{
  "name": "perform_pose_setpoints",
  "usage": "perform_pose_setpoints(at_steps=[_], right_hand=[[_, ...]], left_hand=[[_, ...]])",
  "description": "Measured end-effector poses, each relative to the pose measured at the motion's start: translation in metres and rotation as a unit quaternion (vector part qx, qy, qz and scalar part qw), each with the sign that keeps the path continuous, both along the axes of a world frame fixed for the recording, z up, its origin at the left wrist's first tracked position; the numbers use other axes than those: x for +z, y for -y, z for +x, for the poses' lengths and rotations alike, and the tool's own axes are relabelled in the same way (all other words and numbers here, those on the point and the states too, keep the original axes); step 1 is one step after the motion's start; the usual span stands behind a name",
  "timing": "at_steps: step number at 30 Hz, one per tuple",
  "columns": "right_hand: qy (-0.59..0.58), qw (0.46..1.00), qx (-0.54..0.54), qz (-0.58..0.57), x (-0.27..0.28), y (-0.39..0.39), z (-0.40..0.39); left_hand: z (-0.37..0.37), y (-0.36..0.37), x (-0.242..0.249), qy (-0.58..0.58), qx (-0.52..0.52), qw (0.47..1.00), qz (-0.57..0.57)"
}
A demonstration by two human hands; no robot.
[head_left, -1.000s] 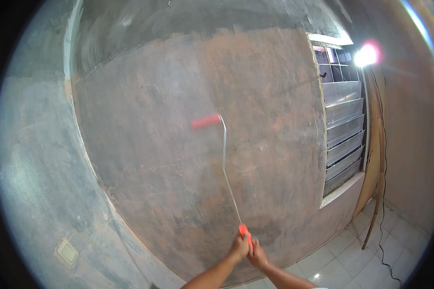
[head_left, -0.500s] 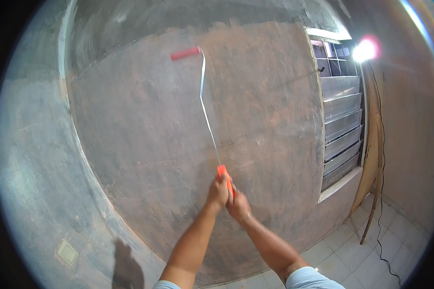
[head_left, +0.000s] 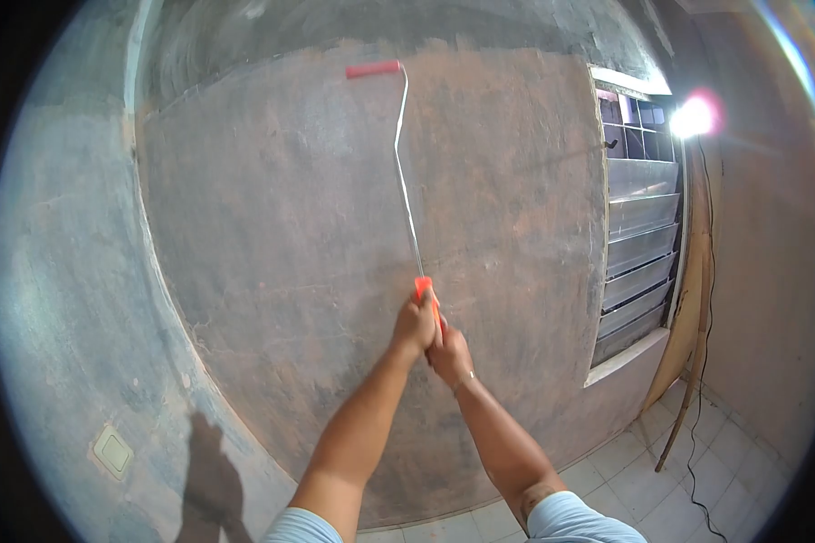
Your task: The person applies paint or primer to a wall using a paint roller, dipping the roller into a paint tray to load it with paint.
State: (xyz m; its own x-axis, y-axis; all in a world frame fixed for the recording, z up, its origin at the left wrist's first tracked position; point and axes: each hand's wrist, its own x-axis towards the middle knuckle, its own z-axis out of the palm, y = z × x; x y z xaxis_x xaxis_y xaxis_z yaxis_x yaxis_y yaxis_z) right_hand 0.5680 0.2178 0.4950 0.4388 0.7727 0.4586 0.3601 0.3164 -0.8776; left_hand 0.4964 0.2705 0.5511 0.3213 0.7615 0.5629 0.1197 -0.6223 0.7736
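Observation:
A long-framed paint roller [head_left: 402, 163] reaches up the wall in front of me, its red sleeve [head_left: 372, 70] level near the border between the darker upper band and the patchy brownish-grey part. My left hand [head_left: 414, 324] is closed around the orange handle [head_left: 424, 286], just under the metal rod. Lower on the same handle, my right hand [head_left: 450, 354] is wrapped round it, close against the left. The patchy wall [head_left: 498, 208] fills the middle of the view. Whether the sleeve presses on the wall is hard to make out.
To the right is a louvred window [head_left: 641, 226] with a bright lamp [head_left: 694, 117] beside it. A cable [head_left: 708, 271] hangs from the lamp to the tiled floor [head_left: 634, 471]. Boards [head_left: 688, 362] lean in the corner. A light switch [head_left: 112, 452] sits on the left wall.
The roller and both hands have moved up, and the sleeve now sits higher on the wall and slightly to the right. The view has shifted a little. Both hands keep their hold.

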Motion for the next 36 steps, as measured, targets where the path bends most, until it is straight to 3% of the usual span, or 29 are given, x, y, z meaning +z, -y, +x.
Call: perform_pose_setpoints(at_steps=[2,4,5,7,8,9,11,14,16,17,19,20,21,23,24,26,28,29,30,31,32,33,36], right_hand=[[-0.048,0.997,0.041,-0.05,0.024,0.003,-0.006],[0.026,0.999,-0.021,0.002,0.001,-0.006,-0.005],[0.045,0.999,-0.013,-0.027,-0.026,0.0,-0.005],[0.027,0.999,0.005,-0.029,-0.096,0.032,-0.014],[0.01,0.996,0.015,-0.087,-0.145,0.049,-0.019],[-0.006,0.993,0.044,-0.113,-0.196,0.067,-0.022],[-0.033,0.989,0.019,-0.141,-0.266,0.124,-0.042],[-0.033,0.99,0.001,-0.137,-0.27,0.123,-0.037],[0.027,0.998,-0.051,-0.039,-0.237,0.09,-0.019],[0.028,0.998,-0.049,-0.03,-0.19,0.074,-0.012],[0.051,0.997,-0.032,0.05,-0.097,0.036,0.004],[0.002,1.0,-0.004,0.0,-0.055,0.019,0.013],[-0.013,1.0,-0.003,0.021,-0.015,0.009,0.017],[-0.101,0.992,0.046,-0.063,0.064,0.038,0.007],[-0.099,0.992,0.046,-0.061,0.059,0.029,0.011],[-0.018,0.998,0.022,-0.048,0.019,0.007,0.016],[0.082,0.996,-0.021,0.034,-0.079,0.01,0.01],[0.101,0.994,-0.047,0.004,-0.126,0.031,0.004],[0.052,0.998,-0.034,-0.022,-0.175,0.063,-0.005],[0.034,0.999,-0.011,-0.034,-0.228,0.09,-0.012],[0.011,0.993,0.04,-0.113,-0.268,0.126,-0.016],[-0.126,0.967,0.086,-0.202,-0.281,0.167,-0.028],[-0.193,0.934,0.103,-0.283,-0.292,0.194,-0.027]], left_hand=[[-0.002,0.009,0.023,0.017,0.0,1.0,0.002],[-0.002,0.004,0.008,0.064,-0.088,0.99,-0.088],[-0.005,0.013,-0.015,0.064,-0.094,0.99,-0.086],[-0.015,0.03,-0.095,-0.045,0.038,0.998,-0.024],[-0.022,0.036,-0.147,-0.119,0.04,0.989,-0.077],[-0.027,0.055,-0.199,-0.098,0.045,0.992,-0.065],[-0.045,0.087,-0.282,-0.172,-0.019,0.971,-0.162],[-0.041,0.111,-0.275,-0.144,-0.035,0.973,-0.179],[-0.025,0.086,-0.214,-0.13,-0.012,0.983,-0.132],[-0.017,0.067,-0.174,-0.155,0.01,0.983,-0.101],[-0.001,0.045,-0.082,-0.069,0.026,0.997,-0.031],[0.01,0.015,-0.048,-0.042,-0.004,0.999,-0.021],[0.016,-0.003,-0.013,-0.014,-0.029,0.999,0.013],[0.007,0.039,0.064,0.009,-0.069,0.992,-0.109],[0.008,0.032,0.06,0.011,-0.07,0.992,-0.107],[0.012,0.005,0.02,0.039,-0.099,0.992,-0.074],[0.003,0.014,-0.063,-0.013,-0.042,0.999,-0.029],[-0.002,0.02,-0.122,-0.097,0.022,0.994,-0.055],[-0.014,0.059,-0.158,-0.11,-0.004,0.991,-0.07],[-0.021,0.071,-0.226,-0.156,-0.01,0.98,-0.122],[-0.033,0.097,-0.269,-0.225,-0.018,0.963,-0.149],[-0.039,0.114,-0.327,-0.228,-0.025,0.96,-0.16],[-0.039,0.146,-0.335,-0.193,-0.08,0.947,-0.242]])
